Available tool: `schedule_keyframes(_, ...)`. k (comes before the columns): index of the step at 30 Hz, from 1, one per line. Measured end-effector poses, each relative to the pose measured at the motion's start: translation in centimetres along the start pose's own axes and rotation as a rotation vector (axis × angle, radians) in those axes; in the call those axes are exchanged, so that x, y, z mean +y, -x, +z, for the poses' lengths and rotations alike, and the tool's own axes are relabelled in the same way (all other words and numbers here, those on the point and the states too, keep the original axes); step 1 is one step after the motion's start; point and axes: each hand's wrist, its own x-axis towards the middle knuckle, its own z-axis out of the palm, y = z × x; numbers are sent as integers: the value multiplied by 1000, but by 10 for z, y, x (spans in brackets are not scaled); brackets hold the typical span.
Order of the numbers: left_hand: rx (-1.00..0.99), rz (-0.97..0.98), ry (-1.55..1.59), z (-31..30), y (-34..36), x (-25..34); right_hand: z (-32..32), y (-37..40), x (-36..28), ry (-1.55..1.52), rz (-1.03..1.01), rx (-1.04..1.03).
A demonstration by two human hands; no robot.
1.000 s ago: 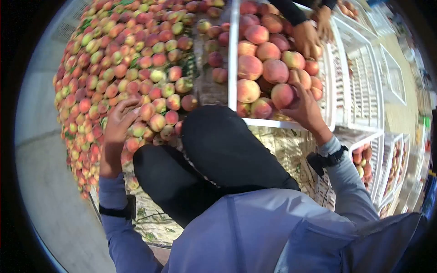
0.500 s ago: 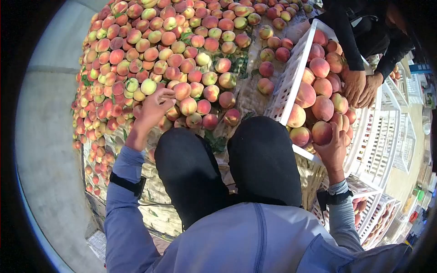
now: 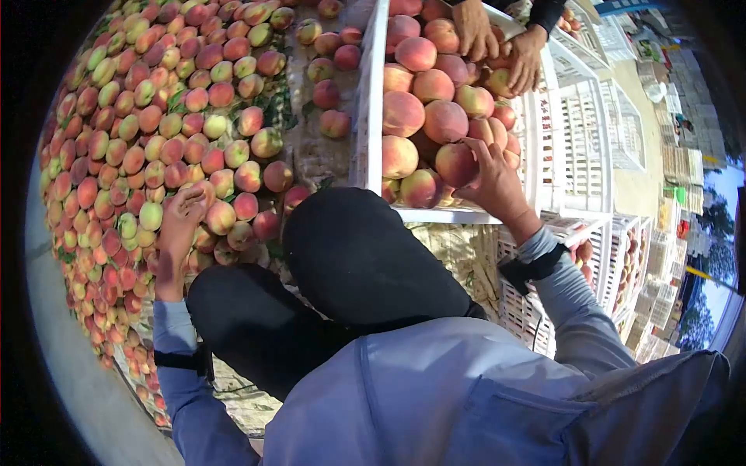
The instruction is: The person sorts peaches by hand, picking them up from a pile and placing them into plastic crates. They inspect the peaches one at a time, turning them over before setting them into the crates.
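Bent fingers and thumb of the left hand (image 3: 177,227) sit near together at nine o'clock, beside the loose peaches (image 3: 134,160); whether they pinch one, I cannot tell. At two o'clock, the right hand (image 3: 503,188) is clamped on a dark red peach (image 3: 455,165) inside the white crate (image 3: 451,216). It should feel light, firm, fuzzy rather than slippery, yet bruise easily: cup its widest sides with soft pads.
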Motion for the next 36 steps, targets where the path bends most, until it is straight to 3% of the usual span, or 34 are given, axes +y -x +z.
schedule_keyframes(1,-15,20,18,-1,-3,-4,-11,-3,16,-61,-131,-34)
schedule_keyframes(2,-13,7,20,-3,-2,-7,-29,-5,10,-77,-86,120)
schedule_keyframes(4,4,-23,22,-13,4,-11,-66,-15,18,-353,178,143)
schedule_keyframes(6,36,-55,75,-18,13,-19,-86,-32,11,0,-37,496)
schedule_keyframes(7,43,-83,84,-19,19,-19,-79,-43,15,35,-167,600)
schedule_keyframes(10,47,-90,93,-24,30,-32,-34,-62,6,-43,-332,528)
schedule_keyframes(14,100,-103,117,-23,52,-32,21,-58,-14,133,-297,215)
schedule_keyframes(19,78,-94,70,-31,54,-67,29,-63,-19,149,-166,187)
schedule_keyframes(25,70,-194,155,11,49,-25,37,-64,-31,225,-41,219)
schedule_keyframes(36,50,-130,162,0,56,-16,47,-67,-27,197,-102,341)
